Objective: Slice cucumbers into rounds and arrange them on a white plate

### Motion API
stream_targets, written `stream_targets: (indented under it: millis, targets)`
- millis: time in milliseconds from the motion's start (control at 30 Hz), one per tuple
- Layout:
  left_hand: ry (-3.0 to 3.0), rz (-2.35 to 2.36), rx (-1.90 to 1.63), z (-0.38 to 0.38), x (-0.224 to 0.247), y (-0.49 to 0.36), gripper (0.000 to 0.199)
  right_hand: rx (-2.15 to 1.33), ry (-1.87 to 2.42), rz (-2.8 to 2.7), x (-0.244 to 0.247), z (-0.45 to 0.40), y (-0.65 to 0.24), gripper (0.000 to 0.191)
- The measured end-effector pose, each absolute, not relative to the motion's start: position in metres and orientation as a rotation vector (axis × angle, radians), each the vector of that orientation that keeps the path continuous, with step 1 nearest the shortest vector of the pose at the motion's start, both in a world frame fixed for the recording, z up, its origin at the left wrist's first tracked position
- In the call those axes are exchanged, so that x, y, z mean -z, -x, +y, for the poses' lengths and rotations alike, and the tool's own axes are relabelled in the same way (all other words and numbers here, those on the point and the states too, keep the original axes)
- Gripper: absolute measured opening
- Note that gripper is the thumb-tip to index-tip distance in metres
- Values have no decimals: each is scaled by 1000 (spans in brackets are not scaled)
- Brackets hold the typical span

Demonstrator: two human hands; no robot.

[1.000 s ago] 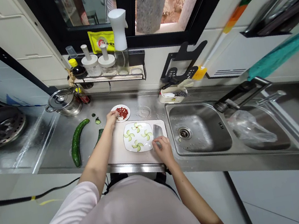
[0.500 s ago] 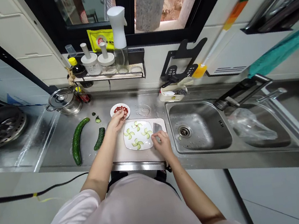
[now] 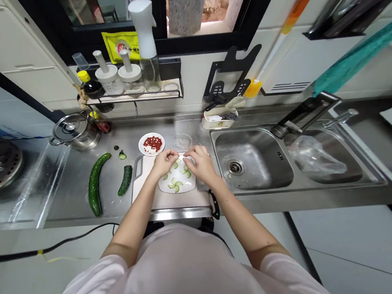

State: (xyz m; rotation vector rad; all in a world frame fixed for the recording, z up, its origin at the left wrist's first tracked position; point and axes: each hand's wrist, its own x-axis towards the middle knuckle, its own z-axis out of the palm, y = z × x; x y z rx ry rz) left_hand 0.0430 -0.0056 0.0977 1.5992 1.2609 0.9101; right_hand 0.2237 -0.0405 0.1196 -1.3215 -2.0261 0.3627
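Left to right on the stainless steel worktop [image 3: 76, 197]: a whole dark green cucumber [image 3: 96, 184], a shorter dark green cucumber piece [image 3: 125, 180], and a round white saucer of chopped red pieces [image 3: 151, 144]. The white plastic cutting board [image 3: 175, 200] carries a white plate of pale green cucumber slices in pinwheels [image 3: 177, 182]. The left hand [image 3: 164, 163] has moved from the saucer to the plate, joining the right hand [image 3: 200, 162]. Both hands are curled, fingertips nearly meeting above the plate's far edge; any hold cannot be confirmed. The black knife handle [image 3: 213, 204] now projects past the board's front edge, so neither hand works with the knife.
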Motion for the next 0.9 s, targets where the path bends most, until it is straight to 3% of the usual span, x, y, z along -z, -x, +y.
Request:
stream_targets:
  millis: [900]
  targets:
    - [-1637, 1398, -854, -14, -82, -49, 16, -342, 1374, -2035, -100, -40, -230, 11]
